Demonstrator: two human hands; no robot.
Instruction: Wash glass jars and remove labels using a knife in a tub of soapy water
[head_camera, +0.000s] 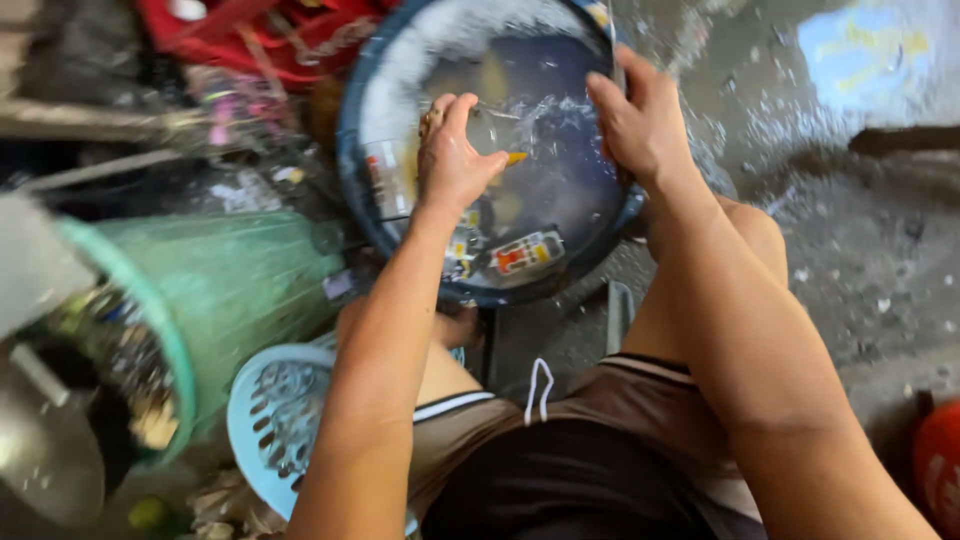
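A round dark blue basin (360, 190) of soapy water stands on the wet ground in front of me, with clear glasses lying in it. My left hand (452, 158) and my right hand (640, 120) both grip a clear glass (500, 125) just above the water in the middle of the basin. A small orange piece shows under the glass. Another glass with a coloured print (522, 252) lies at the near side of the basin. My knees flank the basin.
A green plastic basket (210, 290) of washed items lies at left, a light blue slotted basket (275, 420) below it. Red plastic things (270, 35) sit at the back left. Wet concrete floor (860, 250) spreads to the right, and an orange object (940, 470) is at the lower right edge.
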